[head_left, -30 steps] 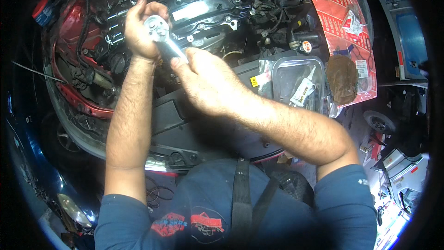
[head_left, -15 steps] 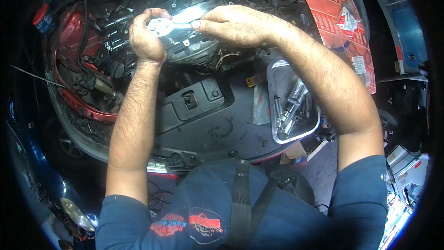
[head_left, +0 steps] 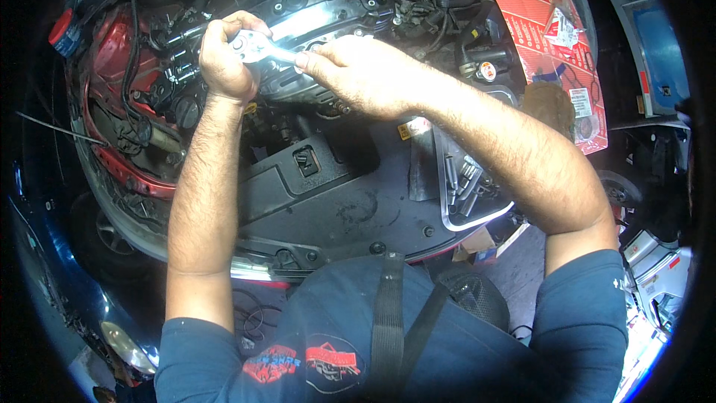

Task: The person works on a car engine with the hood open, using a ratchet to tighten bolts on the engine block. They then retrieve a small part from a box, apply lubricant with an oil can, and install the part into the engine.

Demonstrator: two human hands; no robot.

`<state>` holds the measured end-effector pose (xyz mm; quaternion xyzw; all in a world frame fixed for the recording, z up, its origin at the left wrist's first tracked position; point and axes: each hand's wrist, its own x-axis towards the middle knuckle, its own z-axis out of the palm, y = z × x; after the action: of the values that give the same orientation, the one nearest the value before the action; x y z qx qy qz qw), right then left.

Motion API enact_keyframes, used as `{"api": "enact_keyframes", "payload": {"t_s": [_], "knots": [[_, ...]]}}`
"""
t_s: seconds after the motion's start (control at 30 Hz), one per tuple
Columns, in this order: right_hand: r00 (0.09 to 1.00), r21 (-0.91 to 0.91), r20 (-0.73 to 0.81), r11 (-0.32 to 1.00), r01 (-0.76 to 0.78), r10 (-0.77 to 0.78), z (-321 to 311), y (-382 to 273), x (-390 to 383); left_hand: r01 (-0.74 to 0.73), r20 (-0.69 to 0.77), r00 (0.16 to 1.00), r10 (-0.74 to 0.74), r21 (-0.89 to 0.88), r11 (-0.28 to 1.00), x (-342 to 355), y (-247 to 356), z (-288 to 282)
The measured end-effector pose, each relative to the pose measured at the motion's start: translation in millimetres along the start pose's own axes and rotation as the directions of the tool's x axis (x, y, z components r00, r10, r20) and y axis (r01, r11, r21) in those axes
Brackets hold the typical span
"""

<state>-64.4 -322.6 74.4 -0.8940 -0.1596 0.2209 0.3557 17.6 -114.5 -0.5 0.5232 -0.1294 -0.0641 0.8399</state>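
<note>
A shiny ratchet wrench lies across the space between my two hands, over the engine. My left hand is curled round the ratchet's round head, its thumb and forefinger at the far side. The fingers of my right hand close on the handle end, thumb along it. Whatever is under the ratchet head is hidden by my left hand. Below my hands runs the black plastic front cover of the engine bay.
A metal tray of sockets and tools rests on the cover, partly behind my right forearm. Red printed packaging lies at the right of the bay. A red-capped bottle stands far left, near the red headlight area.
My right hand has swung the ratchet handle toward me, so it slants down to the right. My left hand has shifted slightly left, still at the head.
</note>
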Motion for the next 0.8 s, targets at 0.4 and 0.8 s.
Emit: {"api": "enact_keyframes", "payload": {"t_s": [0.4,0.8], "knots": [[0.993,0.174,-0.046,0.979,-0.102,0.112,22,-17,-6,0.089,0.128,0.988,-0.084,-0.034,0.995,5,2,-14],[0.950,-0.097,-0.307,0.995,0.023,-0.051,-34,22,-34,-0.154,0.364,0.930,0.046,0.274,0.949,38,3,63]]}}
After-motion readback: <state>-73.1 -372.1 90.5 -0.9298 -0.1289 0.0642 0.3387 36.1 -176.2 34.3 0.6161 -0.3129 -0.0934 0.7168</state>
